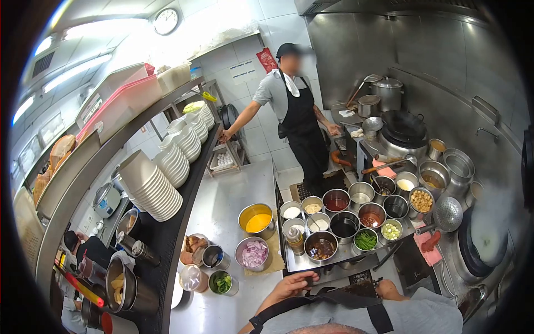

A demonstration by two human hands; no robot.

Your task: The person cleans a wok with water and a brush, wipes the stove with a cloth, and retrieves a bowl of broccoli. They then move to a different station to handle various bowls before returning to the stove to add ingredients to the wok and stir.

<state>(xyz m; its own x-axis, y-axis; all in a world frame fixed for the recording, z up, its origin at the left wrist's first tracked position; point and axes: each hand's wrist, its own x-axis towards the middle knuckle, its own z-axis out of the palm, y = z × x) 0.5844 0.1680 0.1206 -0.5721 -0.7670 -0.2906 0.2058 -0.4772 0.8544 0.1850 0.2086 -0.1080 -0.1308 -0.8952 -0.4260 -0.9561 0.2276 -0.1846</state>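
My left hand is just below the front edge of the condiment counter, its fingers loosely bent and apart, with nothing visible in them. My right hand hangs at my other side, partly covered by my body, so its fingers do not show clearly. Closest to the left hand on the counter are a pot of dark sauce and a capped bottle. Cut green vegetables and chopped pale green pieces stand in metal pots nearer the right hand.
A steaming wok is at the right, with a perforated ladle beside it. On the left steel table are pots of sliced onion and yellow liquid. Stacked white bowls line a shelf. A co-worker stands ahead, arms spread.
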